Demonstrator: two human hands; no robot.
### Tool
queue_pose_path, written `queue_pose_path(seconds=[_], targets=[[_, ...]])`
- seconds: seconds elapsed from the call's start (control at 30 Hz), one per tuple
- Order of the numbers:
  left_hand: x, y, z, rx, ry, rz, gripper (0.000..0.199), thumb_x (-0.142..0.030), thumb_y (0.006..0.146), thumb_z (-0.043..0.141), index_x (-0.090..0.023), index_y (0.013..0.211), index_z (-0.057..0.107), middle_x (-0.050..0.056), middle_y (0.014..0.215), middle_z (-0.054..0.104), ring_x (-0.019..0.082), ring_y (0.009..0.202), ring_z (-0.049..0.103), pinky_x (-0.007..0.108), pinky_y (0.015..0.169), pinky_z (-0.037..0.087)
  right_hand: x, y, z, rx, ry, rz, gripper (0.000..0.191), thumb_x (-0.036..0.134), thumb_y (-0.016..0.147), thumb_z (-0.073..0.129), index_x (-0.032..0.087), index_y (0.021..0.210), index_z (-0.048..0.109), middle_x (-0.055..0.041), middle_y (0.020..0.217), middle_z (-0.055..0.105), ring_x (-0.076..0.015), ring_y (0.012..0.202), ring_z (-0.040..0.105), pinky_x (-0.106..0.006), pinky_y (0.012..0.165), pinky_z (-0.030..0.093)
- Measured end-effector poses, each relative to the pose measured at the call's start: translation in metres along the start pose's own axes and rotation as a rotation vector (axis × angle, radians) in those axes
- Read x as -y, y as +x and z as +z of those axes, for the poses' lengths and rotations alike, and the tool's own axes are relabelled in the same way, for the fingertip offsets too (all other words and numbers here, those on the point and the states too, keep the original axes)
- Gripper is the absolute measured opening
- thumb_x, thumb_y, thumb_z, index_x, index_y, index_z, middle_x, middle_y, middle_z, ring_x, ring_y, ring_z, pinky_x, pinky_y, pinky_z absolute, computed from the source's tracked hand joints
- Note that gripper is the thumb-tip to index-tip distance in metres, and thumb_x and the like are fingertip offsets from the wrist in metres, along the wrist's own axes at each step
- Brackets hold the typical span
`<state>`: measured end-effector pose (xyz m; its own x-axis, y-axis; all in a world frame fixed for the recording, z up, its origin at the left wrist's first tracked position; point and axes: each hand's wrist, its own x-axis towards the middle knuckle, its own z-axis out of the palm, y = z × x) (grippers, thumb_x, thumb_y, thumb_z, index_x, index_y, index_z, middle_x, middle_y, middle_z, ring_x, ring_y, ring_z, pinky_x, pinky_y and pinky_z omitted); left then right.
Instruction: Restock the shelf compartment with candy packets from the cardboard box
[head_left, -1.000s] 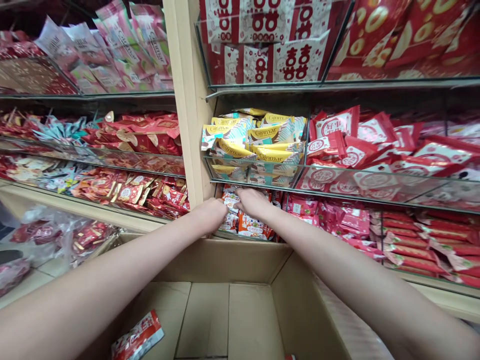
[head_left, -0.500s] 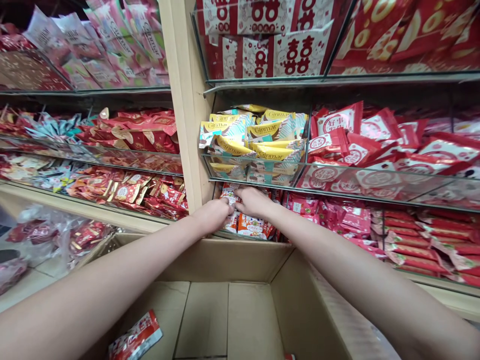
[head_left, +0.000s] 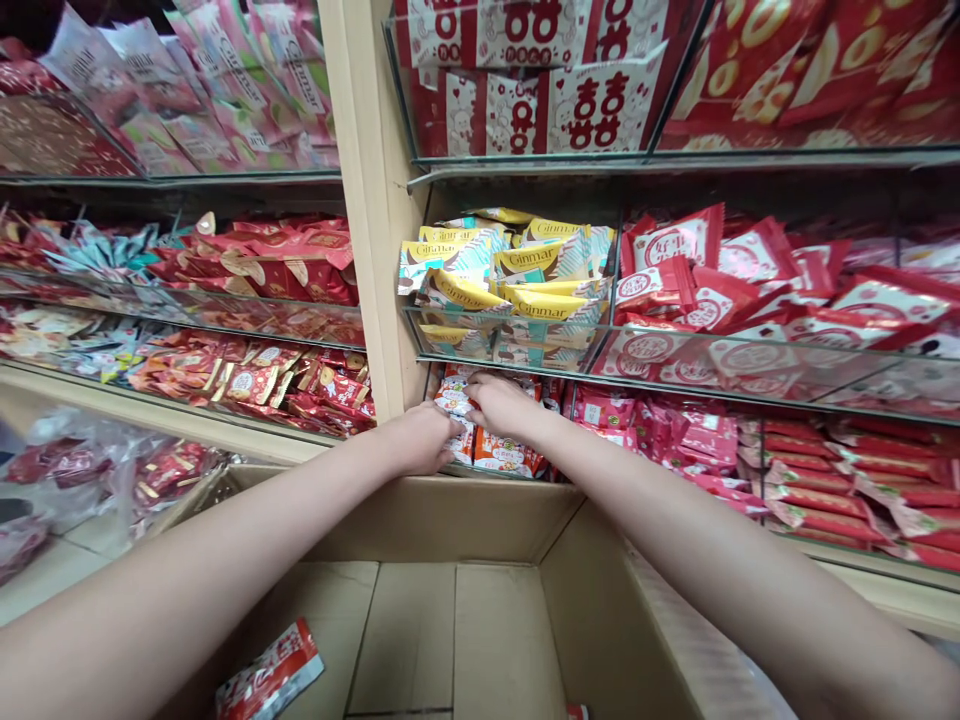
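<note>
Both my hands reach over the cardboard box into the lowest shelf compartment, which holds small red-and-white snack packets (head_left: 504,455). My left hand (head_left: 426,440) is at the compartment's left front corner, fingers curled against the packets' edge, tips partly hidden. Just right of it and slightly further in, my right hand (head_left: 504,404) lies over the packets with bent fingers closed on them. In the open cardboard box (head_left: 491,630) below my arms, a loose red-and-white packet (head_left: 271,672) lies flat at the left.
Directly above my hands, a glass shelf (head_left: 517,368) carries yellow Ginmar packets (head_left: 544,260). A wooden post (head_left: 375,220) stands left of the compartment. Pink packets (head_left: 697,435) fill the neighbouring compartment. Plastic bags of sweets (head_left: 161,470) are on the floor at left.
My left hand has drawn slightly left and down, apart from the right. My right hand has shifted a little left, and more of the packets shows between them.
</note>
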<state>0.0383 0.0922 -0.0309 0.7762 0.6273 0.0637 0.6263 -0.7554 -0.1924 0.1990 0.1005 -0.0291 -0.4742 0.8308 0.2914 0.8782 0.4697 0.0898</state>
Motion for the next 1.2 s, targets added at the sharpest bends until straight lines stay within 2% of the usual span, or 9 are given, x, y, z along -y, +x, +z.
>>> queue_pose_path(seconds=[0.17,0.3,0.4,0.63,0.8,0.9,0.97,1.1,1.2], targets=[[-0.003,-0.001,-0.003,0.025,-0.028,-0.039,0.027,-0.034,0.083,0.052,-0.015,0.102,0.056,0.006,0.102,0.059,0.019,0.089,0.057,0.04,0.079,0.044,0.001,-0.003,0.0,-0.034,-0.018,0.003,0.023,0.027,0.082,0.045,0.014,0.094,0.059,-0.0114,0.103,0.056,-0.0208,0.093,0.054,-0.027,0.079,0.039],[-0.004,-0.004,-0.004,0.017,-0.033,-0.058,0.029,-0.029,0.078,0.056,-0.017,0.105,0.057,0.008,0.103,0.056,0.02,0.09,0.057,0.034,0.081,0.043,0.006,-0.004,-0.001,-0.068,-0.045,0.1,0.032,0.031,0.084,0.042,0.014,0.108,0.054,-0.0152,0.107,0.054,-0.0259,0.096,0.054,-0.033,0.079,0.04],[-0.003,-0.006,-0.004,0.01,-0.036,-0.06,0.032,-0.025,0.076,0.057,-0.02,0.108,0.057,0.008,0.101,0.055,0.02,0.091,0.057,0.029,0.082,0.042,0.007,0.0,0.0,-0.05,-0.046,0.135,0.032,0.032,0.084,0.041,0.015,0.106,0.056,-0.0147,0.103,0.058,-0.0263,0.093,0.056,-0.033,0.075,0.041],[-0.002,-0.009,-0.003,0.026,-0.033,-0.052,0.036,-0.023,0.077,0.055,-0.028,0.113,0.056,0.006,0.098,0.054,0.02,0.089,0.057,0.028,0.081,0.042,0.004,0.001,-0.001,-0.023,-0.039,0.12,0.032,0.03,0.086,0.037,0.016,0.109,0.055,-0.0129,0.104,0.059,-0.0233,0.092,0.056,-0.031,0.075,0.04],[-0.003,-0.009,-0.003,0.02,-0.009,-0.027,0.034,-0.022,0.077,0.054,-0.027,0.11,0.059,0.007,0.096,0.053,0.021,0.09,0.056,0.03,0.08,0.043,0.003,-0.02,-0.005,-0.07,-0.059,0.078,0.034,0.022,0.087,0.034,0.016,0.117,0.05,-0.0124,0.113,0.054,-0.0234,0.1,0.05,-0.032,0.08,0.037],[-0.003,-0.016,-0.01,-0.041,-0.002,0.021,0.031,-0.018,0.08,0.049,-0.022,0.108,0.06,0.008,0.097,0.055,0.022,0.095,0.054,0.029,0.082,0.041,0.004,-0.041,-0.006,-0.114,-0.131,-0.003,0.03,0.018,0.087,0.035,0.014,0.107,0.056,-0.0135,0.115,0.051,-0.0247,0.105,0.043,-0.033,0.082,0.033],[-0.005,-0.026,-0.019,-0.087,0.003,0.059,0.027,-0.015,0.081,0.045,-0.019,0.103,0.061,0.009,0.095,0.056,0.021,0.095,0.053,0.029,0.083,0.04,0.005,-0.053,-0.006,-0.102,-0.172,-0.026,0.026,0.018,0.086,0.037,0.014,0.096,0.061,-0.0137,0.107,0.055,-0.0249,0.099,0.044,-0.033,0.078,0.033],[-0.018,-0.059,-0.036,-0.12,0.014,0.147,0.026,-0.016,0.085,0.037,-0.019,0.093,0.062,0.006,0.082,0.059,0.019,0.078,0.055,0.028,0.069,0.042,0.001,-0.061,0.0,-0.018,-0.17,0.008,0.019,0.011,0.082,0.043,0.015,0.075,0.061,-0.0101,0.086,0.062,-0.0224,0.085,0.049,-0.031,0.069,0.029],[-0.036,-0.086,-0.037,-0.101,0.053,0.239,0.025,-0.018,0.085,0.036,-0.019,0.091,0.061,0.006,0.075,0.06,0.02,0.068,0.055,0.03,0.062,0.042,-0.005,-0.056,0.005,0.019,-0.125,0.038,0.016,0.008,0.077,0.048,0.016,0.069,0.059,-0.0066,0.08,0.063,-0.0202,0.082,0.052,-0.03,0.065,0.027]])
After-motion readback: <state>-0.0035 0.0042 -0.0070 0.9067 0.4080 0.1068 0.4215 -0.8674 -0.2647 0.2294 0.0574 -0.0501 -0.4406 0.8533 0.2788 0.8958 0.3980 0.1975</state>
